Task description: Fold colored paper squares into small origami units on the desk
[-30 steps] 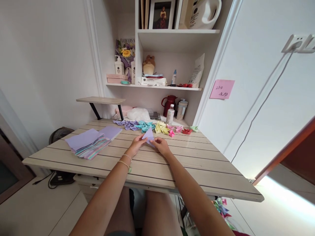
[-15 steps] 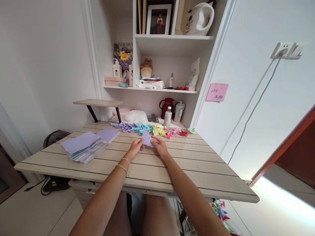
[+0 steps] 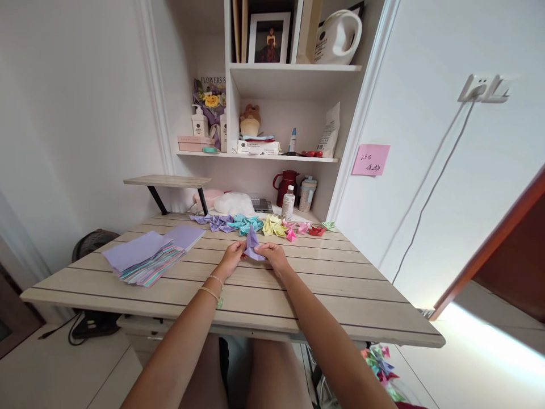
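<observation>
Head view: a purple folded paper (image 3: 252, 245) sits between the left hand (image 3: 233, 257) and the right hand (image 3: 273, 257) and serves as the landmark. Its long axis runs away from the person, the narrow tip pointing to the far side and the wider base toward the body. The left grip is closed on its left edge; the right grip is pinched on its lower right side, thumb and fingers together. Both touch it, so neither hand is nearer. Whether its base rests on the tabletop (image 3: 336, 289) cannot be told.

Just beyond the folded paper's tip lie blue paper shapes (image 3: 244, 224), with purple paper shapes (image 3: 219, 222) to their left and yellow paper shapes (image 3: 273, 225) to their right. Well to the folded paper's left is a fanned paper stack (image 3: 147, 258).
</observation>
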